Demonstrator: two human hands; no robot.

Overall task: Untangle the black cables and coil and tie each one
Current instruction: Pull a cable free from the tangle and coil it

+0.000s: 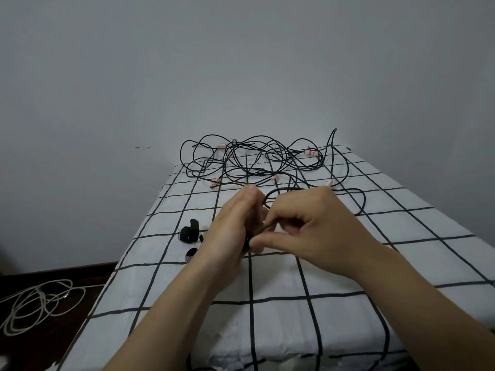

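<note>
**Two hands on one black cable; tangle not yet cleared**

Right hand [308, 226]: thumb and forefinger pinch a black cable [267, 195] just in front of the left palm. Left hand [233, 226]: fingers extended upward against the same strand. Its inner side is hidden, so whether it grips cannot be told. A loop of the cable rises between the hands and trails back toward the tangle of black cables [257, 159], which lies at the far end of the checked cloth [294, 303].

Assessment: the cable looks thin, light and springy, and it holds loose curves. It is likely to snag where strands cross. It is best taken near a labelled connector [311, 152] and fed out hand over hand, not pulled hard.

Black strap ties [188, 231] lie just left of the left hand. A white cable [34, 301] lies on the floor, well apart.
</note>
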